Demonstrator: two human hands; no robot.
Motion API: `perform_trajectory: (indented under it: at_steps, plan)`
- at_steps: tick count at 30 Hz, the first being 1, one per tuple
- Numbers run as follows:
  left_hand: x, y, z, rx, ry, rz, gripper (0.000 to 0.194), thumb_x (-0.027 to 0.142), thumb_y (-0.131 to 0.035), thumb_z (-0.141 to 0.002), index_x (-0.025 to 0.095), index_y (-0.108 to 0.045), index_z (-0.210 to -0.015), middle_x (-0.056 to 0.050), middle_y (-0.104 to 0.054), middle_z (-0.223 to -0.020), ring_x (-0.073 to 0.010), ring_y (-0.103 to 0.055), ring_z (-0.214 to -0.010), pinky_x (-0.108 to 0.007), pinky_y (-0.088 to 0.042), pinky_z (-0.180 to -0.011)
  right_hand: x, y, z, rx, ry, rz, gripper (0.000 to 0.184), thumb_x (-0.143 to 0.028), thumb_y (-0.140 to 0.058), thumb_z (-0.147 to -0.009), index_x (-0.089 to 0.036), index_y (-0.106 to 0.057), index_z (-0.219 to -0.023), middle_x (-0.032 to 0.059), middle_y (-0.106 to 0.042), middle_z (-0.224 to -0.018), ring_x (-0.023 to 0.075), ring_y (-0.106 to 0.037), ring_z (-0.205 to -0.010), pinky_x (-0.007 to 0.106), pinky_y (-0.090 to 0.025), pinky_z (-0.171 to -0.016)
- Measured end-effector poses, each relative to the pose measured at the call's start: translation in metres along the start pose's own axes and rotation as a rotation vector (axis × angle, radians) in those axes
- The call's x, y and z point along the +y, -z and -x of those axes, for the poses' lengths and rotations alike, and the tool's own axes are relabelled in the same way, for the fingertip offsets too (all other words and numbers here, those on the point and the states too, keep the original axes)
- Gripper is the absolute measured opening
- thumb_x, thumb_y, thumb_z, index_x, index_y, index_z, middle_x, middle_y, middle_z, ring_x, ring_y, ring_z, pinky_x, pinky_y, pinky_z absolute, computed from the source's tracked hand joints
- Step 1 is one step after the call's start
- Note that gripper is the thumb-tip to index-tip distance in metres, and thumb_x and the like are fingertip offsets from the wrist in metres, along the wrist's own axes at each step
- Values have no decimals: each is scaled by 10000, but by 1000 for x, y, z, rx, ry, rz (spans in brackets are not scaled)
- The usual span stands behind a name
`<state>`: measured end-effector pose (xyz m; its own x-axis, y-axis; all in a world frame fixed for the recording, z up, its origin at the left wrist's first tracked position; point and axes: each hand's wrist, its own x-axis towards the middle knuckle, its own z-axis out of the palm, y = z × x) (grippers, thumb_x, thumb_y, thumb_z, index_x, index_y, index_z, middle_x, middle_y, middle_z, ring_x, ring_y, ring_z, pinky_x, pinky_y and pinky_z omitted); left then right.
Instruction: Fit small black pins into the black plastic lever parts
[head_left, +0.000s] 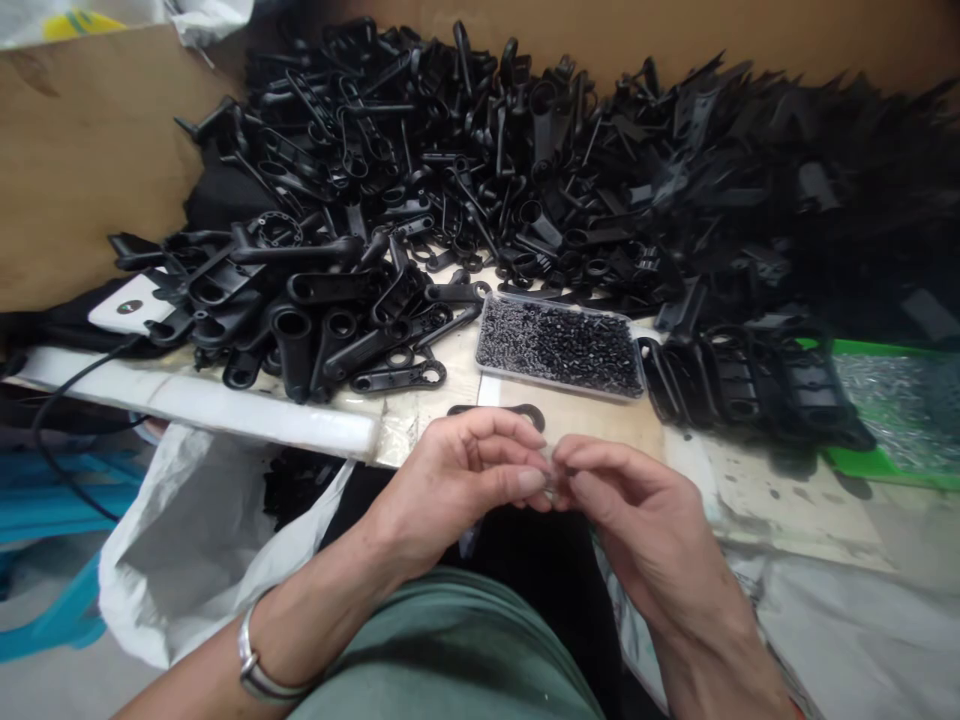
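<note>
My left hand (480,465) and my right hand (630,485) meet fingertip to fingertip just above the table's front edge. Both are closed in a pinch. Whatever lies between the fingertips is too small and too hidden to name. Right behind my left fingers, a black plastic arm with a ring end (531,414) lies on the table, partly covered by the hand. Beyond it stands a clear tray (562,385) filled with small grey and black pieces.
A large heap of black plastic parts (420,150) fills the back, with a nearer pile (300,300) at left. Several black parts (742,385) stand in a row at right, beside a green tray (862,462) of small shiny pieces. A white sack (202,560) hangs below the edge.
</note>
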<state>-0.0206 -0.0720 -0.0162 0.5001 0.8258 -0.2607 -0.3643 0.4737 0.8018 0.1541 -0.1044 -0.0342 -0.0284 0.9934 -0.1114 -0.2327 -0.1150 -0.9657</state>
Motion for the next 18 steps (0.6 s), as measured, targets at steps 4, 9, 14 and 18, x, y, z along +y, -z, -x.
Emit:
perform_trajectory:
  at_steps: [4, 9, 14, 18]
  plan:
    - [1, 0, 1, 16, 2, 3, 219, 101, -732, -755, 121, -612, -937, -43, -685, -837, -121, -653, -679, -224, -499, -663, 1, 1, 1, -22, 102, 134, 75, -193, -723, -828, -253, -722, -873, 34, -629, -1016, 196, -590, -991, 269, -531, -798]
    - [4, -1, 3, 21, 14, -19, 203, 101, -723, -761, 117, -612, -930, -33, -678, -821, -111, -646, -659, -226, -508, -670, -3, 0, 3, -23, 184, 329, 95, -188, -703, -853, -278, -711, -881, 13, -619, -1050, 184, -567, -1049, 249, -503, -839]
    - [3, 0, 3, 22, 14, -57, 211, 112, -721, -766, 126, -604, -941, -29, -684, -784, -113, -645, -659, -227, -506, -667, -6, -1, 4, -52, 226, 443, 108, -193, -674, -881, -297, -701, -891, -4, -600, -1071, 168, -566, -1044, 230, -497, -824]
    - [1, 1, 3, 29, 26, -86, 207, 122, -714, -774, 130, -598, -945, -29, -689, -757, -118, -648, -665, -229, -500, -665, -9, -1, 4, -78, 300, 526, 121, -180, -649, -896, -293, -690, -907, -13, -592, -1078, 149, -575, -1009, 210, -503, -786]
